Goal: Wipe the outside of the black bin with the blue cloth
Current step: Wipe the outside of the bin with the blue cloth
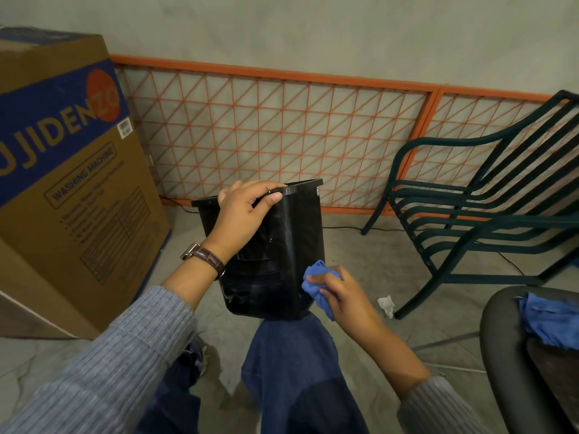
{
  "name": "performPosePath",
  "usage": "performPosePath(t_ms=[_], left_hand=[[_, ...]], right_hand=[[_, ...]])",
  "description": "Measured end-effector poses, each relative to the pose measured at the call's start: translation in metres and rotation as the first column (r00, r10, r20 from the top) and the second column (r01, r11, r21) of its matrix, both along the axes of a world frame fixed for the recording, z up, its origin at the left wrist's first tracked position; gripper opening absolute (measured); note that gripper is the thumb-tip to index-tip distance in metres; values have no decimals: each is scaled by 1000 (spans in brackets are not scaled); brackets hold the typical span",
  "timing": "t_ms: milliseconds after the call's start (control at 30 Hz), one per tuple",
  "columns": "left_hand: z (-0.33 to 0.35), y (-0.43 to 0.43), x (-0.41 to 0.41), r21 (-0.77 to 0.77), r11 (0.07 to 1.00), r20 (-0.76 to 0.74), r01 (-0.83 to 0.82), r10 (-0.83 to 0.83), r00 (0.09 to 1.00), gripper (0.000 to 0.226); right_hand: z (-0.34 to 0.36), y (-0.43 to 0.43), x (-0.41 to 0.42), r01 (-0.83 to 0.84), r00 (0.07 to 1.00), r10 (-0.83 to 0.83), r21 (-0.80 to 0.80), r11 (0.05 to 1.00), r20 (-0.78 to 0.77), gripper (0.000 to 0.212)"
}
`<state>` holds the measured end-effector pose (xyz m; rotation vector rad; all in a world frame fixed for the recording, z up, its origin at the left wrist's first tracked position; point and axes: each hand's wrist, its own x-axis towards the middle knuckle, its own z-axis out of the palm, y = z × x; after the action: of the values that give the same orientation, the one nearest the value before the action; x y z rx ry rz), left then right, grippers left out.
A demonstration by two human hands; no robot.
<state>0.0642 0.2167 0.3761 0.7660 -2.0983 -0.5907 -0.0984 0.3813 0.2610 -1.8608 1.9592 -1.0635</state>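
Only one view is given. It is taken from the person's head and is pointed forward and down. The black bin (pixel 275 245) is seen close up, the wall (pixel 313 32) farther back.

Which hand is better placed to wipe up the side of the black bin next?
The right hand: it grips the blue cloth at the lower right edge of the black bin. The left hand grips the rim, steadying the bin, and holds no cloth.

cardboard box (pixel 69 170) close left of bin (pixel 282 245), chair (pixel 476 214) right
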Motion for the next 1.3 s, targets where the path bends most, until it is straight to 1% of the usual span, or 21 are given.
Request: performPosePath(t_ms=[67,133,233,300,400,467,533,600,633,700,767,867,900,967,1033,1100,1167,1233,1300], left_hand=[[-1,-1,1,3,1000,-2,-10,10,1000,23],[-2,-4,3,14,1000,0,-15,15,1000,23],[-2,-6,2,26,1000,5,-13,13,1000,19],[-2,-7,1,23,999,17,-23,23,1000,19],[-4,-7,0,25,999,7,-39,39,999,21],[-6,-8,2,33,998,-10,-45,45,999,22],[-6,-8,3,37,998,-11,-42,42,999,23],[-4,-7,2,40,999,3,-34,34,999,21],[-3,-6,1,38,999,8,-31,31,999,21],[-1,-3,-1,28,999,17,-24,24,1000,21],[1,-1,-2,17,1000,24,-16,16,1000,21],[0,-2,-2,28,999,22,-18,18,1000,19],[0,-3,-2,29,999,20,-21,20,1000,19],[-1,-5,-2,29,999,21,-21,21,1000,19],[-2,-6,-1,35,999,18,-28,27,999,20],[-4,-7,1,37,999,15,-39,38,999,21],[-7,-8,4,39,998,5,-53,53,999,22],[-9,-10,6,47,997,-10,-69,70,998,23],[-10,-11,8,57,995,-19,-78,79,997,23]], right_hand=[[1,-1,3,7,1000,-7,-49,999,15,29],[0,3,12,-42,999,42,-75,996,-2,29],[-4,11,12,-125,991,121,-67,990,-59,27],[-7,9,2,-118,990,115,-39,992,-81,26],[-9,3,-1,-15,1000,16,-26,1000,16,25],[-10,4,7,-5,998,7,-38,999,64,25],[-11,11,12,-76,997,77,-49,996,21,26],[-13,16,8,-139,989,137,-28,990,-57,23],[-12,15,3,-145,987,143,-14,989,-77,23],[-9,11,-5,-92,994,94,32,995,-63,24],[-6,9,-6,-49,997,50,11,999,-57,24],[-4,15,4,-97,994,97,-6,995,-49,24],[-4,18,7,-128,988,127,-7,992,-88,23],[-8,20,5,-143,981,146,38,989,-128,24],[-11,17,-2,-96,986,114,140,985,-125,29],[-10,9,-8,-43,995,58,177,983,-85,29],[-4,5,-6,-3,1000,7,119,993,-30,24],[-1,5,2,-16,1000,16,27,1000,-17,21],[0,9,11,-72,994,70,-10,997,-82,23]])
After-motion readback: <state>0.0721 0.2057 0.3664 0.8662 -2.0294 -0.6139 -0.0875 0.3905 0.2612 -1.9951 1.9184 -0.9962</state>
